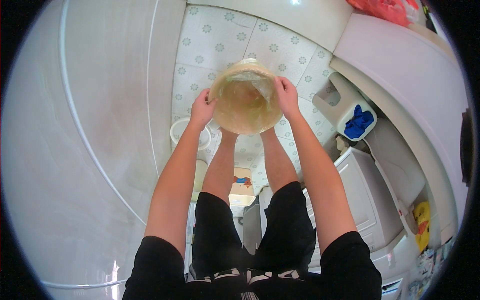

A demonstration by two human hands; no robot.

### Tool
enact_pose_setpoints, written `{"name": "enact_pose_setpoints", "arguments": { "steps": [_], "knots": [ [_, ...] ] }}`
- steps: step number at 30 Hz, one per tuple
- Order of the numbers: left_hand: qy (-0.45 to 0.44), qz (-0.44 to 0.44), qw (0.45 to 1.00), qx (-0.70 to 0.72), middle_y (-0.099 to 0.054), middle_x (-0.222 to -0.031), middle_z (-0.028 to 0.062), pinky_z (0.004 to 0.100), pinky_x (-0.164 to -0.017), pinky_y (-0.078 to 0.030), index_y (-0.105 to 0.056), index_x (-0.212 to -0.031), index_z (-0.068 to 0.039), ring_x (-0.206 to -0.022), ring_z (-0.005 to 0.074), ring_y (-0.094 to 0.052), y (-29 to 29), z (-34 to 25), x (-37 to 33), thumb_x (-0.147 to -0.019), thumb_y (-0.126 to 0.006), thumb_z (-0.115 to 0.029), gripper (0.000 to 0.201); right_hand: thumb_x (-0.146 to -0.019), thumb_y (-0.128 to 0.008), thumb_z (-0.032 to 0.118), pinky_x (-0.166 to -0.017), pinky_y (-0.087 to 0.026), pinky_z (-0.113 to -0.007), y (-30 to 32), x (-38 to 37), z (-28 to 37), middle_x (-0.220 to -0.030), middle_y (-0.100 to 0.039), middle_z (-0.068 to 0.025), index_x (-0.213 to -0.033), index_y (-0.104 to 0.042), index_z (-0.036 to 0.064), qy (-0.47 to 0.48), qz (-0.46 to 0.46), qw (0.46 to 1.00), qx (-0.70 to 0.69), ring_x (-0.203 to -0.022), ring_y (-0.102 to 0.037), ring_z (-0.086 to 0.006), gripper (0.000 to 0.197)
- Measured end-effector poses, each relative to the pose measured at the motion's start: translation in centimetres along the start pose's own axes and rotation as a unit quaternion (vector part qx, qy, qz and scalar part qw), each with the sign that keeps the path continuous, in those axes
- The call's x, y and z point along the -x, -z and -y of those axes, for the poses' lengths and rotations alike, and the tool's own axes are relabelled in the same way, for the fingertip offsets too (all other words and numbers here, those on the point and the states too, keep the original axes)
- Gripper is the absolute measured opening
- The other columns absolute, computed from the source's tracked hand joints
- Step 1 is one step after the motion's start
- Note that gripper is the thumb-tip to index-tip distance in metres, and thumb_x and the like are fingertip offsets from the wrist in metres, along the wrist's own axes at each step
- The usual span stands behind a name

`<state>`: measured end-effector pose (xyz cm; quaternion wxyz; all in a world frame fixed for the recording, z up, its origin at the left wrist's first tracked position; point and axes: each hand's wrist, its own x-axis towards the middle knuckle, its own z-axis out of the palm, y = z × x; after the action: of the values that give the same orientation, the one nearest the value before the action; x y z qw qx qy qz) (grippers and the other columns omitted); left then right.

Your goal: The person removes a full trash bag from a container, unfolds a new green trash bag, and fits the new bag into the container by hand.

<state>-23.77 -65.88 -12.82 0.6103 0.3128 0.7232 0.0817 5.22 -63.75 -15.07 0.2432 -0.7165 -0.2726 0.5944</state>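
Out in front of me, above the tiled floor, is a round beige bin [246,117] with its wide mouth toward me. Thin clear plastic film [250,77], like a liner, lies inside its far wall and over the rim. My left hand [203,108] is closed on the left edge of the bin. On the opposite edge my right hand [287,96] has its fingers wrapped over the rim. Yellowish and greenish patches show deep inside, but I cannot make out whether anything lies there.
A white round bucket [176,134] stands on the floor by the left wall. At the right is a pale stool [330,102] with a blue cloth [358,122] on it. White cabinets [365,192] line the right side. A red plastic bag [384,10] lies at the far right.
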Motion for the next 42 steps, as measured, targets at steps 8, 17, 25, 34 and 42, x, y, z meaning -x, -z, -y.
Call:
{"name": "enact_pose_setpoints", "arguments": {
  "steps": [8,17,25,34,42],
  "knots": [
    [0.060,0.029,0.997,0.039,-0.063,-0.115,0.0108,0.0350,-0.082,-0.054,-0.047,-0.138,-0.010,-0.102,0.0209,-0.064,2.1,-5.0,5.2,-0.090,-0.069,-0.017,0.053,-0.097,-0.064,0.029,-0.082,-0.049,-0.028,1.7,2.5,5.7,-0.096,-0.068,-0.0032,-0.109,-0.069,0.0023,-0.018,-0.019,1.000,0.011,-0.088,-0.060,-0.0128,0.030],
    [0.096,0.137,0.981,0.093,-0.059,-0.127,0.0064,0.0340,-0.082,-0.055,-0.038,-0.149,-0.012,-0.109,0.0182,-0.061,8.4,-11.3,17.4,-0.085,-0.055,-0.003,0.067,-0.103,-0.053,0.030,-0.090,-0.047,-0.029,2.8,10.5,16.9,-0.108,-0.069,-0.0045,-0.121,-0.068,0.0033,0.042,0.097,0.994,-0.010,-0.100,-0.060,-0.0128,0.035],
    [0.081,0.099,0.968,0.215,-0.057,-0.132,0.0056,0.0315,-0.089,-0.052,-0.036,-0.152,-0.012,-0.117,0.0160,-0.057,8.2,-11.8,22.9,-0.085,-0.051,0.003,0.070,-0.096,-0.055,0.012,-0.087,-0.048,-0.032,3.7,16.4,21.1,-0.099,-0.068,-0.0106,-0.112,-0.069,0.0033,0.353,-0.127,0.912,0.166,-0.095,-0.062,-0.0233,0.023],
    [0.024,0.085,0.953,0.291,-0.056,-0.136,0.0075,0.0310,-0.100,-0.045,-0.039,-0.150,-0.007,-0.123,0.0180,-0.054,5.2,-13.4,25.5,-0.086,-0.051,0.004,0.066,-0.075,-0.075,0.025,-0.098,-0.047,-0.051,-3.2,21.7,19.1,-0.138,-0.051,-0.0118,-0.122,-0.061,0.0108,0.404,0.083,0.721,0.557,-0.129,-0.046,-0.0341,0.051],
    [-0.032,0.100,0.971,0.213,-0.059,-0.130,0.0079,0.0290,-0.104,-0.040,-0.039,-0.148,-0.004,-0.123,0.0148,-0.053,4.5,-16.5,28.1,-0.084,-0.053,0.002,0.066,-0.079,-0.065,0.067,-0.109,-0.042,-0.048,-2.3,15.5,15.6,-0.152,-0.041,-0.0083,-0.148,-0.044,0.0233,0.075,0.251,0.756,0.600,-0.141,-0.038,-0.0306,0.084]
  ]
}}
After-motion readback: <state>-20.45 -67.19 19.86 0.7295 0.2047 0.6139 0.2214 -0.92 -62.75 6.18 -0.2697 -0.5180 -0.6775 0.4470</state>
